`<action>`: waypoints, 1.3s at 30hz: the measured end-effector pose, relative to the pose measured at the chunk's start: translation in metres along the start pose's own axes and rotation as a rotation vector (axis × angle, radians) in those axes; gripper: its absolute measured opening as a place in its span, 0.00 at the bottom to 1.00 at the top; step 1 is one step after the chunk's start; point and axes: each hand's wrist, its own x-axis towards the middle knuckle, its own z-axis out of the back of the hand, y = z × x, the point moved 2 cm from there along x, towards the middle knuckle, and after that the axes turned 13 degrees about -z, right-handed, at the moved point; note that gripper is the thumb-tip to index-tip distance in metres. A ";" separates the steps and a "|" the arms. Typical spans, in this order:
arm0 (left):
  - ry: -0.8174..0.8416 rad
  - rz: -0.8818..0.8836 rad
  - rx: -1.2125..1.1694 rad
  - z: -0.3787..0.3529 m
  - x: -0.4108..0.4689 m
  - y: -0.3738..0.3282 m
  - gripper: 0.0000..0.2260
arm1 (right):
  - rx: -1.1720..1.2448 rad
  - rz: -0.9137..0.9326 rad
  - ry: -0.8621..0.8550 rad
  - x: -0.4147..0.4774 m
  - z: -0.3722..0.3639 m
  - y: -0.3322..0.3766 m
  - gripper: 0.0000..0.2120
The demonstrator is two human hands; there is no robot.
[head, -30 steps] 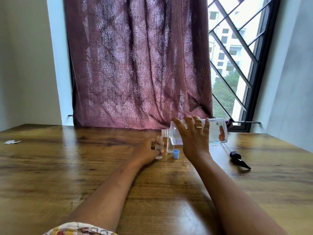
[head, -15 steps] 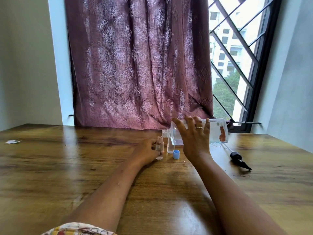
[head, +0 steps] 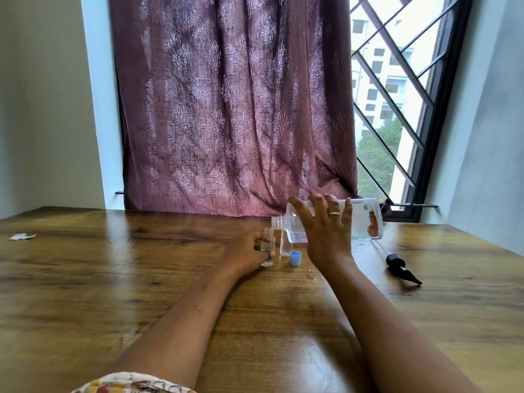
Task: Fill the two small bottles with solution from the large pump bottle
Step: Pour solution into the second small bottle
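My right grip (head: 326, 234) is closed around the large bottle (head: 360, 219), tipped horizontal, its neck over the small bottle (head: 268, 241) clasped upright in my left grip (head: 249, 253) on the worktop (head: 113, 279).

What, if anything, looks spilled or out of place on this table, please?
A few small wet spots glisten on the wooden table just in front of the blue cap, likely spilled solution. A scrap of wrapper lies alone at the far left edge. Nothing looks damaged.
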 end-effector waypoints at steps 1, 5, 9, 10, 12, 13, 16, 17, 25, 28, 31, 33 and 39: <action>-0.003 -0.002 -0.002 0.000 0.000 0.000 0.14 | 0.001 -0.001 -0.003 0.000 0.000 0.000 0.47; -0.009 -0.005 -0.008 0.000 -0.001 0.000 0.16 | 0.005 -0.001 -0.008 -0.001 0.001 0.000 0.47; 0.006 -0.002 -0.014 0.000 0.000 0.000 0.15 | 0.000 0.003 0.000 0.000 0.001 0.000 0.48; 0.008 0.001 -0.014 0.000 0.000 0.000 0.16 | 0.002 0.004 0.002 0.000 0.001 0.000 0.48; 0.014 0.016 -0.020 0.000 0.000 0.001 0.17 | 0.003 0.004 0.004 0.000 0.001 0.000 0.48; 0.019 0.027 -0.021 0.000 -0.001 0.001 0.18 | -0.001 0.004 0.004 0.000 0.001 0.000 0.48; 0.032 0.055 -0.020 0.000 -0.002 0.000 0.25 | -0.003 0.003 0.002 0.000 0.001 0.000 0.48; 0.033 0.060 -0.017 0.001 -0.002 0.000 0.26 | -0.005 0.003 0.002 0.000 0.001 -0.001 0.48; 0.040 0.068 0.014 0.000 -0.001 0.001 0.26 | -0.005 -0.001 0.008 0.000 0.000 -0.001 0.48; 0.042 0.065 0.019 0.000 -0.002 0.001 0.25 | -0.009 0.000 0.010 0.000 0.000 -0.001 0.48; 0.038 0.049 0.041 0.001 -0.002 0.000 0.26 | -0.012 -0.004 0.005 0.000 0.000 -0.001 0.48; 0.038 0.040 0.044 0.001 -0.002 0.000 0.25 | -0.015 -0.006 0.007 0.000 0.000 0.000 0.48; 0.047 0.054 0.063 0.001 -0.002 -0.002 0.27 | -0.013 -0.007 0.007 0.000 0.000 0.000 0.48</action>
